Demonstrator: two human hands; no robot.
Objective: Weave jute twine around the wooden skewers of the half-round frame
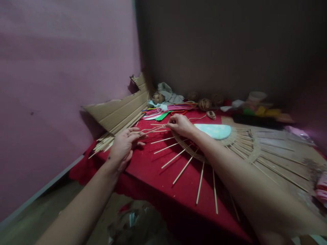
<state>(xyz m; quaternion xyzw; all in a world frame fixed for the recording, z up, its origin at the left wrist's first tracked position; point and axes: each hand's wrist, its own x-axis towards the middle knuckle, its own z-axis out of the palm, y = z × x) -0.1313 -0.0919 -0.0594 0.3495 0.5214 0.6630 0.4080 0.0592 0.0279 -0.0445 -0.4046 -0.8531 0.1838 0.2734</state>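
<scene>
Across the near side of the red-covered desk, the fan of thin sticks spreads its points from about nine o'clock round to five, a woven band binding them. The right hand has a narrow grip, fingertips pinching the twine beside the band's upper-left end. The left hand, at eight o'clock from it, has its fingers loosely spread with the strands running to them; I can't tell whether its grip truly pinches them.

To my eye, even tension matters most: steady pull from the left, a firm pinch at the right, each turn snug against the band. Too hard a tug might skew the outermost sticks, so I'd check their spacing.
</scene>
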